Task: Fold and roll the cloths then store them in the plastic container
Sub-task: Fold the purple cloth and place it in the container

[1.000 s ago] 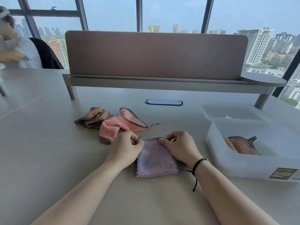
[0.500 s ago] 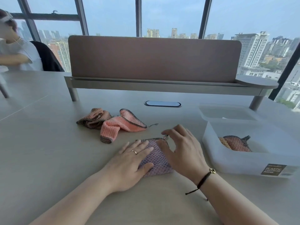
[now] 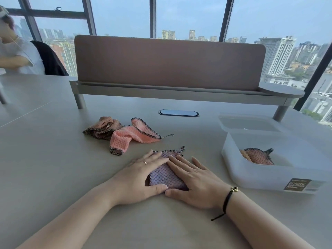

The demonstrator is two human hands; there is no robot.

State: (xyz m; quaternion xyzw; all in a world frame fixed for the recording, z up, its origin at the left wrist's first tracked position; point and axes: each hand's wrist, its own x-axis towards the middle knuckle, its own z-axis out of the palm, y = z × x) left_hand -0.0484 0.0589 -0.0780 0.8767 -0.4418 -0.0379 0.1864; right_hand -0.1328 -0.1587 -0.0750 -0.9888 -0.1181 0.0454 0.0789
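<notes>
A folded purple cloth (image 3: 164, 177) lies flat on the table in front of me. My left hand (image 3: 142, 177) presses on its left half with straight fingers. My right hand (image 3: 194, 178) lies flat on its right half, fingers straight, thumb along the near edge. A crumpled pink cloth (image 3: 133, 136) and a crumpled brown cloth (image 3: 102, 127) lie behind, to the left. The plastic container (image 3: 260, 175) stands at the right with a rolled reddish cloth (image 3: 258, 156) inside.
The container's lid (image 3: 248, 123) lies behind the container. A raised shelf with a brown divider panel (image 3: 168, 63) crosses the back of the table, above a cable port (image 3: 178, 113). Another person (image 3: 14, 54) sits at the far left.
Both hands went from pinching the cloth's far edge to lying flat on it. The right hand came down beside the left and both slid toward me.
</notes>
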